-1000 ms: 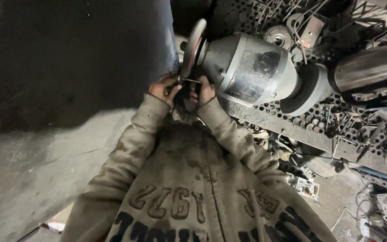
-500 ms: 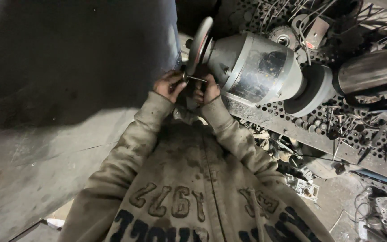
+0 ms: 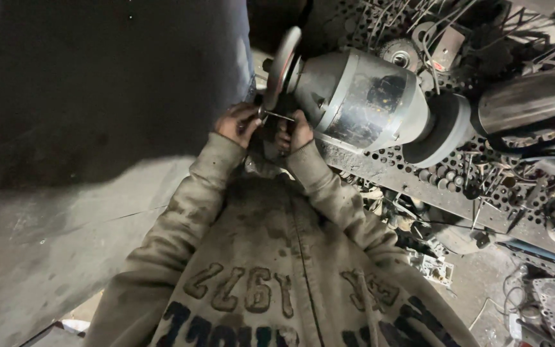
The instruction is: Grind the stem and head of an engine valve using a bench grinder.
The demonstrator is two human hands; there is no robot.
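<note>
My fingers hide most of the thin grey metal rod. My left hand and right hand each grip an end, its middle against the grey grinding wheel.

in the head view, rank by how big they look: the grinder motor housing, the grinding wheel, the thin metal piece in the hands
1. grinder motor housing, clearly the largest.
2. grinding wheel, seen almost edge-on, so it looks narrower than it likely is.
3. thin metal piece, held between the left hand and right hand, by far the smallest.
</note>
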